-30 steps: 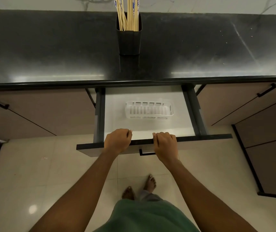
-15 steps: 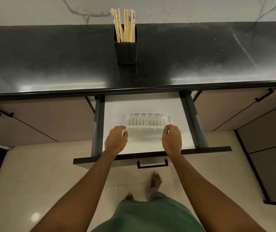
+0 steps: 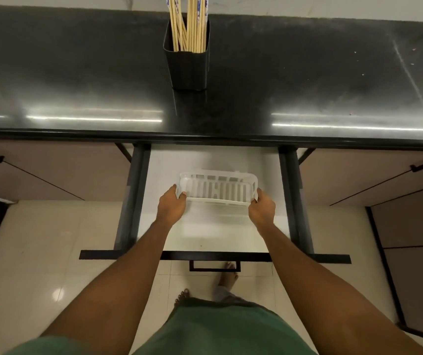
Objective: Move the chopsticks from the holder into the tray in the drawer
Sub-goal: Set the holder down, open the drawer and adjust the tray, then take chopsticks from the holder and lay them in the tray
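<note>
While chopsticks (image 3: pixel 188 24) fill holder (image 3: pixel 187 67) | both hands grip tray (image 3: pixel 218 187)

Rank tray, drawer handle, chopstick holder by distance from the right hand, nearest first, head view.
1. Tray: in the drawer, the right hand grips its right end.
2. Drawer handle: on the drawer front, below and left of the hand, toward the person.
3. Chopstick holder: on the black counter, far side, past the tray.
</note>
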